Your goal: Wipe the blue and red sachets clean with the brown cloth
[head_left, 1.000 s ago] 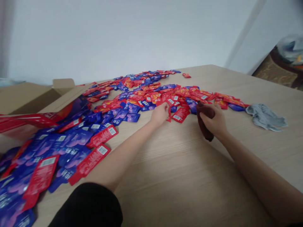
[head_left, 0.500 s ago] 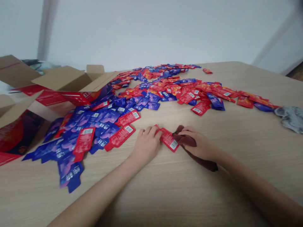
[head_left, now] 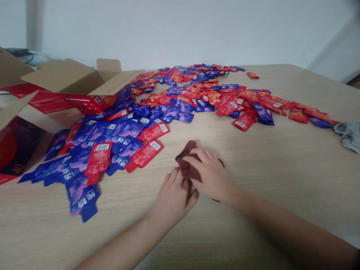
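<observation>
My right hand [head_left: 212,172] presses a dark brown cloth [head_left: 189,170] down on the table, its fingers closed on the fabric. Just beside it, my left hand [head_left: 173,195] has its fingers curled at the cloth's lower left edge. A sliver of red at those fingertips belongs to a flat sachet, and the rest of it is hidden under the cloth and hands. To the left lie flat blue sachets [head_left: 128,129] in overlapping rows. A few red sachets [head_left: 144,155] with barcodes rest on top of them and at their edge.
Open cardboard boxes [head_left: 69,77] with red and purple sides stand at the left. A long heap of red and blue sachets [head_left: 225,99] spreads across the back of the wooden table [head_left: 253,232]. A grey cloth [head_left: 350,135] lies at the right edge.
My right hand has moved left with the brown cloth, which now covers the red sachet. My left hand has come slightly nearer to me. The view has tilted a little.
</observation>
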The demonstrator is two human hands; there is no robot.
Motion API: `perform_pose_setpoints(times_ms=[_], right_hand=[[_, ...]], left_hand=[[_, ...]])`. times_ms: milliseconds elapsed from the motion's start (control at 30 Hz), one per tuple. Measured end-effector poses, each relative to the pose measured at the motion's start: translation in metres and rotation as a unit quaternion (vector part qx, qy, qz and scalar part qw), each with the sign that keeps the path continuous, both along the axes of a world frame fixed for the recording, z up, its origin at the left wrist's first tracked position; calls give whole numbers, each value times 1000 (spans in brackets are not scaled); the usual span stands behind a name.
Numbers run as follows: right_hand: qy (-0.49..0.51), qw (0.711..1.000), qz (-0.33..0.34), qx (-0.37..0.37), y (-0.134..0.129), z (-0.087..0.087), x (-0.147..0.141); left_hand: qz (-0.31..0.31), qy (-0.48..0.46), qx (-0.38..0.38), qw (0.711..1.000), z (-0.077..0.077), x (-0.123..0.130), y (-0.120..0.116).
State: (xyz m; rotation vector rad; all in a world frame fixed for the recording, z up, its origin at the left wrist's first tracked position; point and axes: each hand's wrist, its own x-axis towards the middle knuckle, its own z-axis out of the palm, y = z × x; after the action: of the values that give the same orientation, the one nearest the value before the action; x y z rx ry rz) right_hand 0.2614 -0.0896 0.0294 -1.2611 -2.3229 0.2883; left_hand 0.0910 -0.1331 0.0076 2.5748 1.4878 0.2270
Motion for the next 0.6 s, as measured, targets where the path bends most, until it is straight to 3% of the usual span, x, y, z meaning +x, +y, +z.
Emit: perform_pose_setpoints(times_ms=[133,333,467,600], right_hand=[[-83,996,3,-11,-4,-17,-5],[-90,993,-77,-7,1,-31,58],[-91,991,-88,-53,11,-14,77],[-11,997,-65,-38,17,8,43]], left_hand=[[-4,-18,-2,1000,-1,-6,-2],[-29,-58,-8,998,2,-15,-1],[-37,-46,-23,998,5,-19,4],[-35,-35,-23,998,5,-19,3]])
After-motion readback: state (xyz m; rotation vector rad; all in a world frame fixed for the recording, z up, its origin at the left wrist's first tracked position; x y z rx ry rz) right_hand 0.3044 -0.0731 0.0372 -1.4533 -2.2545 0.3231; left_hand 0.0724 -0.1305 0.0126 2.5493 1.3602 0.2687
